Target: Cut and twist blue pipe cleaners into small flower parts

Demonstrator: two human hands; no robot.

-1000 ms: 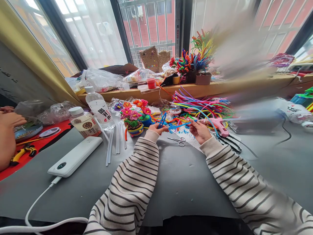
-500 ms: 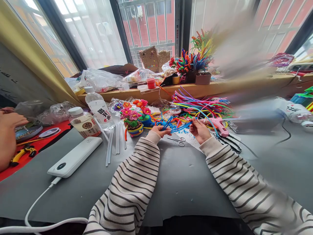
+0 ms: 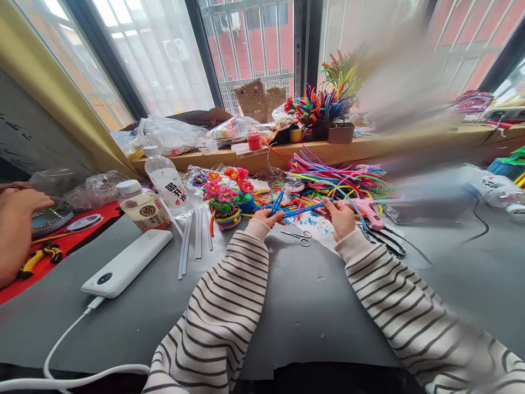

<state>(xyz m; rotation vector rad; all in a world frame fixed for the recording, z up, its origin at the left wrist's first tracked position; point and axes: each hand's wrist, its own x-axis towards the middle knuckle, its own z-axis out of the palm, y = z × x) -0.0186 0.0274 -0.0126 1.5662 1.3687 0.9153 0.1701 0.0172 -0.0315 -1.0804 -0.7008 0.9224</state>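
Blue pipe cleaners (image 3: 301, 210) stretch between my two hands above the grey table. My left hand (image 3: 267, 217) is closed on one end, with bent blue lengths standing up from its fingers. My right hand (image 3: 339, 218) pinches the other end between thumb and fingers. Just below them a small pair of scissors (image 3: 301, 237) lies on the table. Blue clippings (image 3: 314, 221) are scattered on a white sheet behind the hands. A pink glue gun (image 3: 371, 212) rests right of my right hand. Pots of pipe-cleaner flowers (image 3: 225, 205) stand to the left of my left hand.
Colourful loose pipe cleaners (image 3: 336, 172) are heaped at the back. Clear glue sticks (image 3: 185, 249), two bottles (image 3: 168, 180) and a white power bank (image 3: 127, 262) with a cable occupy the left. Another person's hand (image 3: 24, 200) is at the far left, near yellow-black pliers (image 3: 41, 259).
The blue lengths between my hands first slackened and spread, then were drawn straighter again. My right hand has shifted very slightly; both hands keep their hold.
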